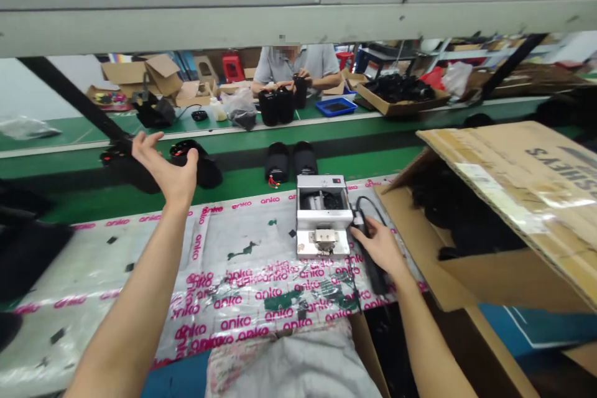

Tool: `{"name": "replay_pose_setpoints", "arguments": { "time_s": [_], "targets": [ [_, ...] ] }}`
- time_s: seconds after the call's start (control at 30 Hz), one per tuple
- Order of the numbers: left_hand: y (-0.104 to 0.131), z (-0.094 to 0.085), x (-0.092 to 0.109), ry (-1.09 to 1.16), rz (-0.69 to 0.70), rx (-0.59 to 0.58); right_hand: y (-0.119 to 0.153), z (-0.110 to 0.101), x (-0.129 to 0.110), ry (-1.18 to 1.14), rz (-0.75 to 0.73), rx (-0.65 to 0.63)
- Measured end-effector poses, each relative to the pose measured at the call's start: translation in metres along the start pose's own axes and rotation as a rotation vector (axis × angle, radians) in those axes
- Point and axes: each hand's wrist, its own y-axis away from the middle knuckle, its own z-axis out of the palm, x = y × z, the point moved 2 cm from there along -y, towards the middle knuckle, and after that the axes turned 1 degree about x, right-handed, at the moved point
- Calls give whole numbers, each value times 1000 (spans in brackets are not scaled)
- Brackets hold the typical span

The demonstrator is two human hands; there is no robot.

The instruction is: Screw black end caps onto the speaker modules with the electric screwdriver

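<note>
My left hand (170, 174) is raised over the green belt, its fingers spread and nothing in them. Just beyond it, a black cylindrical housing (205, 168) lies on its side, and another dark housing (130, 168) is partly hidden behind the hand. My right hand (385, 249) has its thumb and fingers around the upper part of a black corded electric screwdriver (373, 267). Directly left of that hand stands a silver screw feeder (324, 217), a small box with an open top tray. Two black cylinders (277, 161) stand behind the feeder, one with red wires at its base.
Plastic film printed "anko" (252, 261) covers the bench. An open cardboard box (448, 286) with black parts stands at right. A shelf beam (233, 22) crosses overhead. Across the belt, a co-worker (298, 68) handles a black cylinder near a blue tray (336, 107).
</note>
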Motion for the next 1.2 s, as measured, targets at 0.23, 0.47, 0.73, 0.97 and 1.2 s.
{"name": "replay_pose_setpoints", "arguments": {
  "time_s": [0.23,0.47,0.73,0.97,1.2],
  "targets": [
    [29,130,21,-108,-312,-277,-14,15,-15,114,-69,2],
    [31,183,-5,-146,-647,-342,-36,-74,3,46,42,306],
    [21,129,-13,-51,-684,-193,-67,-74,19,-218,45,492],
    [59,10,35,-86,-266,-217,-10,-94,-30,-506,-232,655],
    [157,-36,67,145,-97,-427,79,-87,-87,-531,-232,-81]
  ]
}}
